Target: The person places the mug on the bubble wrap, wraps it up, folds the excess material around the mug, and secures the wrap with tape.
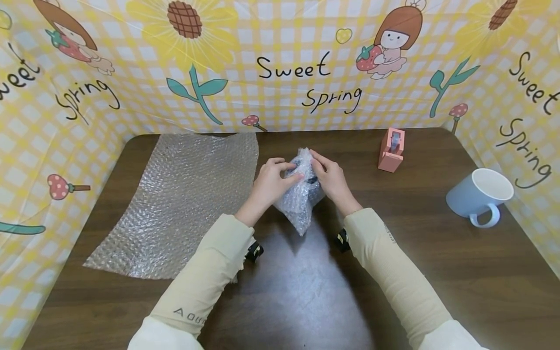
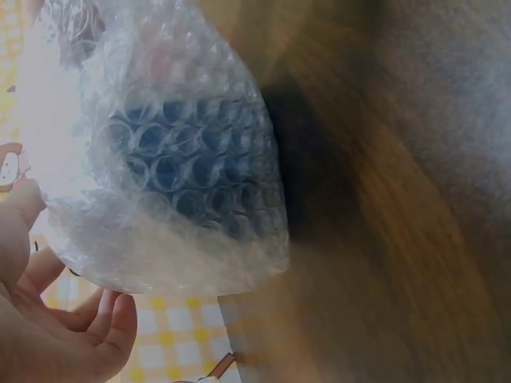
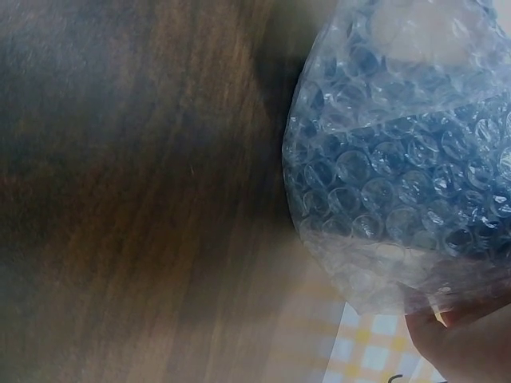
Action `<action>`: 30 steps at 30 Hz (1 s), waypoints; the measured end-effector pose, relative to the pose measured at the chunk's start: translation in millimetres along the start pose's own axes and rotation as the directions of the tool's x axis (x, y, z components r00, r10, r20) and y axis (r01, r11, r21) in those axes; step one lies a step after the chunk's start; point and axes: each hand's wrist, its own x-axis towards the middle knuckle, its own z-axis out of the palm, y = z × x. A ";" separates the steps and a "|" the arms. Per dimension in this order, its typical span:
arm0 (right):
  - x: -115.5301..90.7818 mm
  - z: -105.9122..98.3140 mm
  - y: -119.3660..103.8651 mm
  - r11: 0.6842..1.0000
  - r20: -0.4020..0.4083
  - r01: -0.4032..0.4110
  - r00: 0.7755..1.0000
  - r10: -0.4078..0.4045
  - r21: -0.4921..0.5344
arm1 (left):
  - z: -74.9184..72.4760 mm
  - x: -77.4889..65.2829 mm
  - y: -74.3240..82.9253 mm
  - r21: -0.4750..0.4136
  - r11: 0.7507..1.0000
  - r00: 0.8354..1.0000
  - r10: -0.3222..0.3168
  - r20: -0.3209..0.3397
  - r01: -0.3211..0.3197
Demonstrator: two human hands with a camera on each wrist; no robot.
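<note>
A bundle of bubble wrap (image 1: 299, 206) stands at the middle of the table, its upper end gathered and a pointed corner hanging toward me. Through its bubbles a dark blue item (image 2: 180, 152) shows; its shape is mostly hidden. My left hand (image 1: 273, 182) pinches the wrap from the left between thumb and fingers, near the top. On the opposite side my right hand (image 1: 332, 180) grips the gathered upper edge with thumb and forefinger. Layers of wrap (image 3: 391, 167) bulge below the fingers in the right wrist view.
A large flat sheet of bubble wrap (image 1: 192, 194) covers the table's left part. Back right stands a pink tape dispenser (image 1: 391, 150) with a roll in it. A light blue mug (image 1: 472, 194) is at the far right. Patterned yellow cloth (image 1: 280, 43) walls the table (image 1: 420, 282).
</note>
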 end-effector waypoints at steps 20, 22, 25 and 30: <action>0.7 0.9 0.2 1.000 -0.007 0.014 1.000 -0.014 -0.019 | -1.1 4.6 9.2 0.184 0.982 0.995 -0.054 0.084 0.038; 0.7 0.9 0.7 1.000 -0.010 0.018 1.000 -0.018 -0.023 | -2.1 4.3 10.9 0.223 0.974 0.993 -0.053 0.101 0.029; 0.0 0.3 0.6 1.000 0.000 0.014 1.000 -0.014 -0.022 | -3.7 5.8 11.6 0.244 0.970 0.986 -0.057 0.154 0.018; -0.6 0.1 0.8 1.000 0.017 0.006 1.000 -0.006 -0.014 | -5.1 11.7 8.2 0.151 0.988 0.968 -0.032 0.249 -0.006</action>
